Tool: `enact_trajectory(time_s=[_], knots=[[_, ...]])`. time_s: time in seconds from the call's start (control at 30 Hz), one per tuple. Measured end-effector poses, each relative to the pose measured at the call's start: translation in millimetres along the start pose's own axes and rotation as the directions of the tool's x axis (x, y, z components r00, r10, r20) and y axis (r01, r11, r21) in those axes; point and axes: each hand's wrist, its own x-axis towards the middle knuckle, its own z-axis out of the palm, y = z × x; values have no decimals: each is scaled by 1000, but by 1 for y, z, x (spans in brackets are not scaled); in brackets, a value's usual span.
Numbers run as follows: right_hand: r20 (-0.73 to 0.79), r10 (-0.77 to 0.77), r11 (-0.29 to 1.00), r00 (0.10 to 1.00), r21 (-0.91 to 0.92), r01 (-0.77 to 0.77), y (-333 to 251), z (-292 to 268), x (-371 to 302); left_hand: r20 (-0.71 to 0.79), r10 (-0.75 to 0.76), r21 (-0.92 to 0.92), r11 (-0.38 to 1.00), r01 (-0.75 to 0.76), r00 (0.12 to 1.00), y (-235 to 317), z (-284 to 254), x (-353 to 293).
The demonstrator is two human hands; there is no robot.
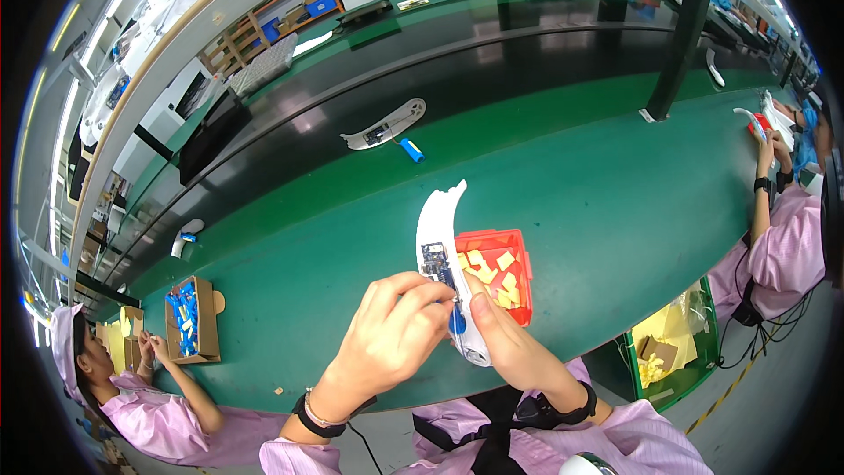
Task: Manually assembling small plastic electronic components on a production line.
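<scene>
"What do you see first, from the left?"
"A co-worker [136, 409] is at the table [615, 202], and next to this person stands a box [208, 321] with blue packs [185, 317] inside. Then, farther away, one more white shell lies flat, with a loose blue pack [411, 150] just beside it."
"And the hands?"
"The left hand [396, 321] comes over the left edge of the shell [437, 220]. Its fingers are bent together just below the board [433, 257]; whether they pinch something, I cannot tell."
"How does the shell lie?"
"It is between the two hands, in front of the body. Its long axis goes away from the person, the far end pointing forward."
"Which hand is nearer to the board?"
"The left one. The right hand [514, 347] grips the lower part, thumb along the right edge."
"Last, on the right?"
"A red tray [526, 273] with yellow pieces [505, 259], partly hidden by the shell."
</scene>
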Motion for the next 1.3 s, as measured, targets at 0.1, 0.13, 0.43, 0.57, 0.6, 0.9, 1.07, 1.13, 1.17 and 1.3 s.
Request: enact_trajectory(time_s=[0.1, 0.13, 0.43, 0.57, 0.6, 0.9, 1.07, 1.13, 1.17, 1.3], knots=[[-16, -59, 981, 998, -185, 55, -9, 5, -3, -43, -20, -22, 1000, 19, 999, 0, 2, -4], [-13, -66, 964, 998, -260, 60, -13, 6, -4, -65, -12, -13, 1000, 12, 998, -1, 3, -6], [33, -100, 952, 994, -286, 105, -5, 1, -4, -128, -58, -25, 998, 55, 990, 1, 11, -7], [86, 150, 977, 985, 138, -161, 0, -6, 1, -103, -178, -144, 976, 162, 979, 8, 12, -6], [66, 131, 970, 989, 196, -142, -2, -2, 0, -214, -286, -169, 953, 253, 934, 15, 11, -10], [-50, 9, 960, 999, 282, 5, 17, 1, 13, -293, -603, -242, 797, 553, 742, 61, 49, -39], [-109, -12, 934, 994, 354, 50, 18, 6, 12, -303, -720, -415, 690, 594, 624, 69, 56, -35], [-131, -8, 914, 991, 402, 60, 18, 6, 13, -290, -789, -520, 605, 603, 542, 68, 58, -34], [-139, -5, 914, 990, 401, 60, 19, 5, 14, -291, -739, -429, 668, 608, 607, 67, 56, -34], [-111, 16, 904, 994, 427, 34, 20, 2, 13, -258, -680, -243, 733, 636, 686, 65, 52, -30]])
